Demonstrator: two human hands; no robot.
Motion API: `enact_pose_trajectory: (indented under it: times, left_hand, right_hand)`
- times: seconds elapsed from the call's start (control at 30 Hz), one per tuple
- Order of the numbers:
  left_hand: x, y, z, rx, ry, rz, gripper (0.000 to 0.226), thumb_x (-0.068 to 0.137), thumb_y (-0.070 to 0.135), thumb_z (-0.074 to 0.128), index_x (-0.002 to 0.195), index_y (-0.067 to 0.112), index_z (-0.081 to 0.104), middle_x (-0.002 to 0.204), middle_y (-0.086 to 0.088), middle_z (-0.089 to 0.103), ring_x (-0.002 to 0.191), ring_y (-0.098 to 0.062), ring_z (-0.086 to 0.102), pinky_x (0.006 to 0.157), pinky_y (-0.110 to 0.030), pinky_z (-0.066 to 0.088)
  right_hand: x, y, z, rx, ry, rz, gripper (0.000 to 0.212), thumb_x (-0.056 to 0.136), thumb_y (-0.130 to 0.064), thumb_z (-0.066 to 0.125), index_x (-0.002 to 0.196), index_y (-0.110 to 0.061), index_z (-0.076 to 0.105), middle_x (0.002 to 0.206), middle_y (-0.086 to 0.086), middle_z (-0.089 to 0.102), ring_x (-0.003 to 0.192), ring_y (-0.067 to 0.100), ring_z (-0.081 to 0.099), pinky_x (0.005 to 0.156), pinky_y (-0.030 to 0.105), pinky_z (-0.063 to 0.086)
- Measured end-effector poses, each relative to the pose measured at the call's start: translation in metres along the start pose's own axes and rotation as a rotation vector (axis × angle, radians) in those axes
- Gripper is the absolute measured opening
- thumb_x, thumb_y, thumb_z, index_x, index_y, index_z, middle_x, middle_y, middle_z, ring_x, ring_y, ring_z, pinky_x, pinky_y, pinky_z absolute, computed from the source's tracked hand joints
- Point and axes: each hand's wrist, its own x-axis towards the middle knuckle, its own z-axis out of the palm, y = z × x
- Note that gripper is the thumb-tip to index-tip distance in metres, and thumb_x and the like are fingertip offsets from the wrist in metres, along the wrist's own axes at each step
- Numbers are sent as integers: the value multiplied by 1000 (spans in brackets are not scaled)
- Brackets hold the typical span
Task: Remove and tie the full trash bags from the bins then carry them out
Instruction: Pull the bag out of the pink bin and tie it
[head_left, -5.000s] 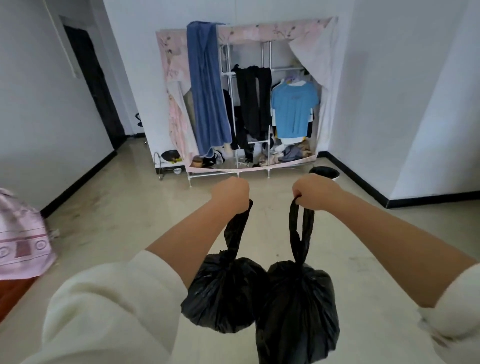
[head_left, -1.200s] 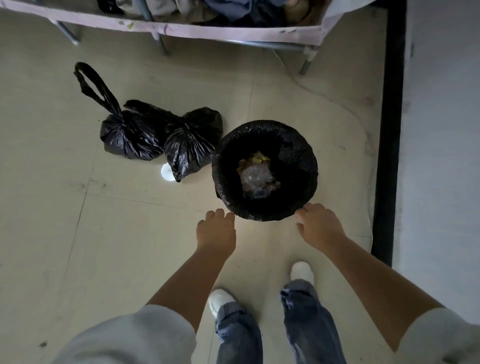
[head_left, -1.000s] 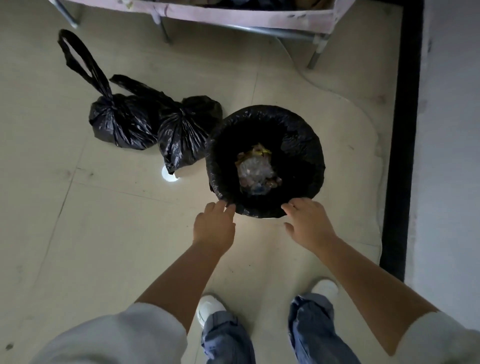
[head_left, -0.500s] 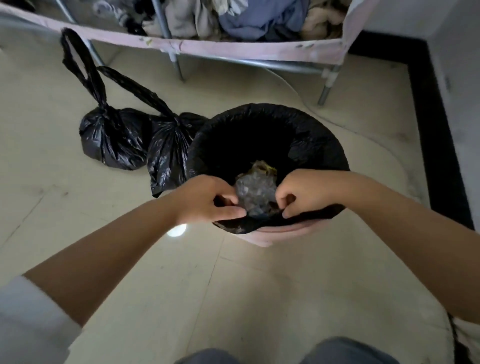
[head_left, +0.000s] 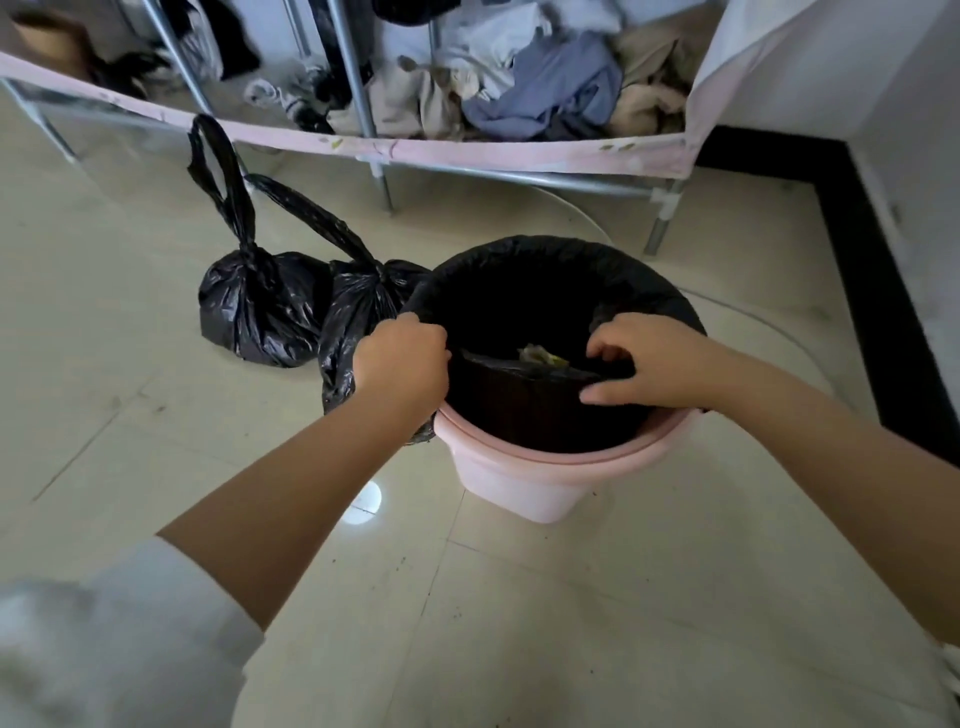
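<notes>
Lying on the floor at left are two tied black plastic trash bags (head_left: 260, 306), while the left hand (head_left: 400, 358) is clutching and the right hand (head_left: 644, 364) is pinching the black liner bag (head_left: 545, 270) inside the round pink plastic bin (head_left: 519, 478), likely risking tearing.

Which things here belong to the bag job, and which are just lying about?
Job: bin liner, pink bin, two tied bags, left hand, right hand.
Lying about: clothes pile, wardrobe frame.
</notes>
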Motion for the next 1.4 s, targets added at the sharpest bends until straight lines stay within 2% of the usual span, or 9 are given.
enact_pose_trajectory:
  times: [0.43, 0.7, 0.83, 0.93, 1.03, 1.1, 1.17, 1.3, 1.4]
  left_hand:
    - [1, 1, -13, 76, -179, 103, 58, 79, 63, 48, 110, 15, 50, 101, -6, 48, 92, -27, 58, 59, -32, 40]
    - [10, -10, -14, -138, -92, 3, 22, 83, 16, 50, 103, 10, 54, 108, -10, 51, 96, -31, 55, 66, -33, 39]
    - [10, -34, -2, -256, -39, -136, 16, 85, 26, 50, 79, 13, 45, 72, -1, 50, 84, -29, 56, 61, -29, 37]
    - [9, -35, 5, -400, -141, -255, 26, 92, 27, 41, 72, 11, 43, 80, -13, 62, 87, -33, 60, 68, -33, 45]
    - [11, -25, 2, -512, -280, -338, 29, 92, 26, 44, 105, 0, 52, 111, -20, 59, 102, -35, 57, 84, -35, 46]
    - [16, -23, 0, -652, -287, -421, 31, 91, 24, 49, 112, 1, 51, 96, -11, 58, 85, -25, 61, 67, -27, 52]
    - [23, -29, 1, -795, -293, -495, 15, 94, 10, 38, 88, 7, 52, 72, -6, 48, 54, -18, 57, 44, -17, 47]
    - [25, -38, -2, -741, -161, -458, 26, 92, 6, 37, 68, 5, 46, 90, -23, 54, 82, -33, 61, 79, -34, 49]
    - [26, -38, -8, -588, -37, -362, 24, 92, 9, 36, 74, 2, 50, 91, -21, 59, 90, -33, 55, 71, -31, 37]
  right_hand:
    - [-28, 46, -22, -212, 62, 212, 21, 87, -17, 52, 102, -12, 67, 106, 13, 59, 102, 28, 55, 82, 34, 42]
    - [-2, 50, -9, -100, 329, 275, 27, 90, -9, 46, 109, -8, 65, 108, 18, 63, 103, 34, 57, 85, 37, 45]
    - [-21, 67, -4, 198, 565, 259, 40, 74, 15, 52, 110, 1, 62, 109, 24, 60, 82, 28, 57, 76, 26, 38]
    - [-28, 84, 1, 271, 256, 377, 65, 67, 11, 60, 129, -3, 44, 124, 22, 50, 84, 22, 52, 76, 28, 39]
    - [-25, 92, 13, 210, -38, 449, 59, 66, 2, 68, 120, -3, 46, 113, 19, 56, 97, 29, 58, 77, 34, 46]
    - [-21, 90, 14, 113, 42, 493, 18, 73, -4, 65, 91, -4, 61, 95, 21, 61, 92, 36, 61, 68, 32, 42]
    - [-16, 94, 11, 16, 127, 574, 15, 79, -1, 53, 82, -5, 68, 93, 24, 63, 92, 38, 61, 66, 29, 36]
    - [-1, 101, -5, 190, 207, 764, 25, 83, 4, 45, 95, -1, 66, 85, 26, 66, 73, 36, 65, 60, 30, 43]
    - [12, 93, -28, 486, 283, 850, 25, 85, 8, 40, 96, 5, 62, 74, 23, 64, 53, 30, 59, 53, 31, 45]
